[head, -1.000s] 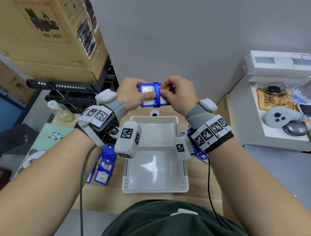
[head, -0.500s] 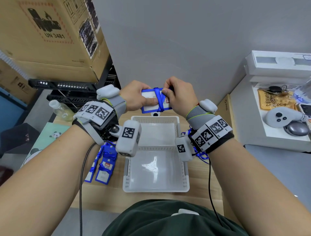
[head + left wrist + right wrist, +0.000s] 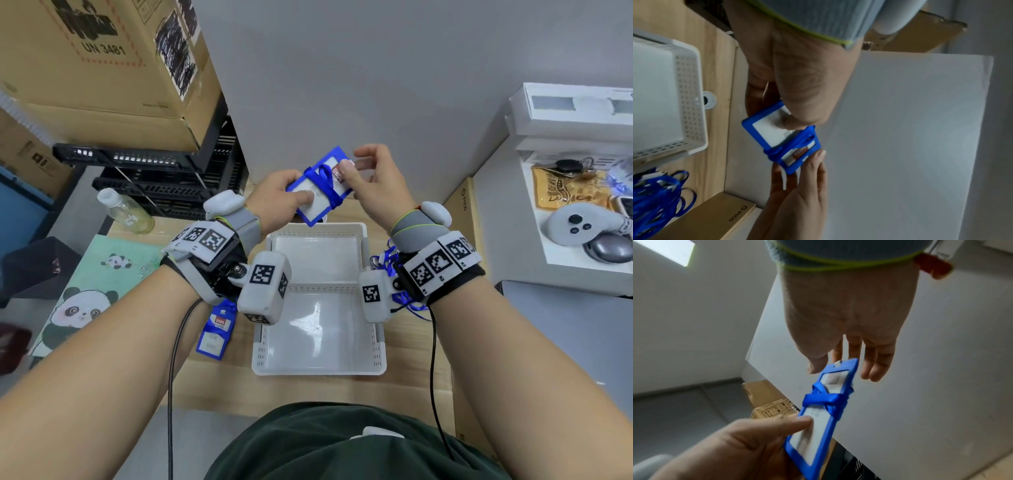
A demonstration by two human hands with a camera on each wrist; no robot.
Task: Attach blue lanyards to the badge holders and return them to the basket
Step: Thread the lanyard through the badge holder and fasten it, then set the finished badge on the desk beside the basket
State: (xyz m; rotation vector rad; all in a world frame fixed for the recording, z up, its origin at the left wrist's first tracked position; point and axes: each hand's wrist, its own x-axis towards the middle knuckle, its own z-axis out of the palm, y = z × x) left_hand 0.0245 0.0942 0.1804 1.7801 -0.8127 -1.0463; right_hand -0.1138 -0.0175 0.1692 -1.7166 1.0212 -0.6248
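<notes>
A blue badge holder [image 3: 310, 205] [image 3: 766, 131] [image 3: 809, 439] hangs tilted in the air above the far end of the white basket [image 3: 318, 370]. A blue lanyard [image 3: 325, 185] [image 3: 824, 399] is wound and knotted round its middle. My left hand [image 3: 277, 195] [image 3: 725, 443] grips the lower end, thumb on the clear front. My right hand [image 3: 376, 181] [image 3: 797, 194] is at the upper end with fingers loosely spread, fingertips just touching it. More blue badge holders [image 3: 215, 332] lie left of the basket. A pile of blue lanyards [image 3: 655, 194] lies to its right.
The wall stands close behind the hands. A clear bottle [image 3: 125, 212], a panda mat [image 3: 85, 291], black crates [image 3: 164, 178] and a cardboard box [image 3: 102, 68] are on the left. A white shelf holding a controller [image 3: 579, 226] is on the right.
The badge holder has turned from level to tilted, its upper end now up and to the right. My right hand's fingers have uncurled from the lanyard and spread.
</notes>
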